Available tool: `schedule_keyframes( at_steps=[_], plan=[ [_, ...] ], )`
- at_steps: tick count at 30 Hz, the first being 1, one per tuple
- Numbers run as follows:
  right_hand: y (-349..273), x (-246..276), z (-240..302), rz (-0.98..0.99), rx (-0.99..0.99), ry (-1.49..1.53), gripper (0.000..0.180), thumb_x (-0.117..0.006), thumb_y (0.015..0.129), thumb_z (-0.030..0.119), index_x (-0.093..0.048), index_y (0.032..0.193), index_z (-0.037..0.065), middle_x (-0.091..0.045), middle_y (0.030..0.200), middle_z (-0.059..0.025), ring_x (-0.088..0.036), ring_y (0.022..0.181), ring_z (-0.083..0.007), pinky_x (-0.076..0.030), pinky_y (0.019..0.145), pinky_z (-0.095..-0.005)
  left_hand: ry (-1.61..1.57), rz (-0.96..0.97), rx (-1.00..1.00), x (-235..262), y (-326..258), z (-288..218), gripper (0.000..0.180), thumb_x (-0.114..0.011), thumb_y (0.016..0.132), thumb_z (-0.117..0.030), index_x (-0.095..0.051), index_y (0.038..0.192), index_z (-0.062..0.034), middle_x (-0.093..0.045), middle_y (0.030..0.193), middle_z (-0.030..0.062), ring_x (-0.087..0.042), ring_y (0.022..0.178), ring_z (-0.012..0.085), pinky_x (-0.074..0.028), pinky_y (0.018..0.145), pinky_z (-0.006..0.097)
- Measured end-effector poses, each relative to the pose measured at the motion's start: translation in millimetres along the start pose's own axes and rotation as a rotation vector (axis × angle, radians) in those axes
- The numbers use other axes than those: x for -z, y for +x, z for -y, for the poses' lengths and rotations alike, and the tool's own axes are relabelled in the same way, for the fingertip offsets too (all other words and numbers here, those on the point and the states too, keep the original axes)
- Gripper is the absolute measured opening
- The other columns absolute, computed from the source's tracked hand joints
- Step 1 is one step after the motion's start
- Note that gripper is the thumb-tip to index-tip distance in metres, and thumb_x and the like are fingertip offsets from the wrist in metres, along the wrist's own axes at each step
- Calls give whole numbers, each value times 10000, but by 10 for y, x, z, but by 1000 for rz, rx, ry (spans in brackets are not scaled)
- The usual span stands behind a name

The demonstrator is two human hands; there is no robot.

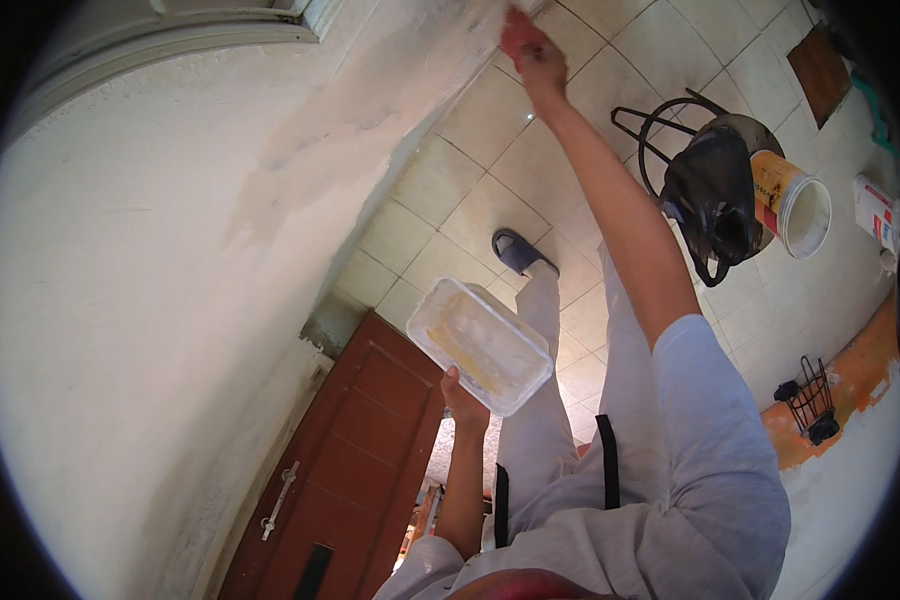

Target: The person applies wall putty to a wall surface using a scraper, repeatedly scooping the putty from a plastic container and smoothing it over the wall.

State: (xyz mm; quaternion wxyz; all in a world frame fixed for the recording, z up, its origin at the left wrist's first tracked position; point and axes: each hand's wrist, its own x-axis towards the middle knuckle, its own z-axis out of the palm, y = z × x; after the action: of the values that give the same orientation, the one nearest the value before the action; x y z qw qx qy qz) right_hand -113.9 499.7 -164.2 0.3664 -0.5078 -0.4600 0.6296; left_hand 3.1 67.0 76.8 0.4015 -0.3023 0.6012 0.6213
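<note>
My left hand (462, 400) grips the near edge of a white rectangular plastic tub (520, 340), tilted so its inside shows. Thin whitish and yellowish paste smears its bottom and walls. Stretched far ahead, my right hand (544, 68) is closed on a red scraper (518, 38). The scraper is at the low edge of the white wall (150, 220), and blur hides whether its blade touches. A darker, damp-looking patch (320, 140) spreads over the wall beside it.
A stool (660, 150) stands on the tiled floor at the right, bearing a black plastic bag (710, 190) and a white-and-yellow bucket (808, 215). A brown door (340, 470) is at lower left. A black wire rack (810, 400) hangs by an orange wall strip.
</note>
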Motion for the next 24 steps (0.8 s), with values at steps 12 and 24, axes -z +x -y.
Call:
schedule_keyframes(
  at_steps=[12,24],
  plan=[
    [-705,-847,9,-33,-191,-74,269,-574,1001,101,-644,1243,6,-708,1054,-88,-657,947,-194,-506,865,-330,-15,33,26,6,35,-34,737,-618,927,-454,-406,1494,-33,-519,1436,80,-484,1340,254,-390,1122,409],
    [-79,-245,246,145,-525,303,175,-526,987,56,-660,1016,-52,-705,930,-138,-691,806,-236,-620,715,-347,-88,26,75,-213,18,-105,773,-640,903,-464,-389,1505,-49,-509,1438,74,-477,1346,258,-386,1128,416]
  ],
)
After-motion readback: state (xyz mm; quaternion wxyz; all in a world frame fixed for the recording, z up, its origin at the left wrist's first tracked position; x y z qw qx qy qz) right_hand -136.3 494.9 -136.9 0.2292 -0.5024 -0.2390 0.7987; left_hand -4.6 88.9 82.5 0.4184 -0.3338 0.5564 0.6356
